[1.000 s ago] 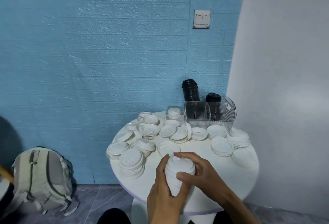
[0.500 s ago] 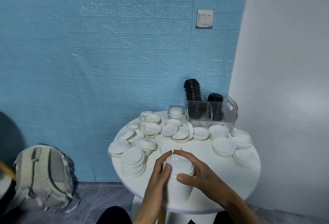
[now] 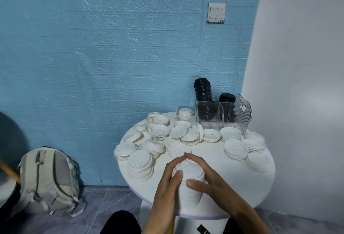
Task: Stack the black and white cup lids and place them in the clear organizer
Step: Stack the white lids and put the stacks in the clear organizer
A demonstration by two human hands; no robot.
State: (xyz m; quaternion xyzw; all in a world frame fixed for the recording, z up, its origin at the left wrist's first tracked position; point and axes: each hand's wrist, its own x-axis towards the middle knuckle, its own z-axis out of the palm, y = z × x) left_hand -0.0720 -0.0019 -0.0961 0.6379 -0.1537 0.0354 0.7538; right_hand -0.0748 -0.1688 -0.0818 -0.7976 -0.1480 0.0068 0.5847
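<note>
White lid stack (image 3: 188, 181), lower centre: light, slippery, prone to toppling. Your left hand (image 3: 167, 187) and right hand (image 3: 208, 183) clasp its sides; grip low.

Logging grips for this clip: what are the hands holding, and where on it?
Both the left hand and right hand grip a stack of white lids by its sides.

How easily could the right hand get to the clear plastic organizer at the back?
Probably not yet: the right hand grips the tall stack of white lids, though nothing tall blocks the clear plastic organizer.
</note>
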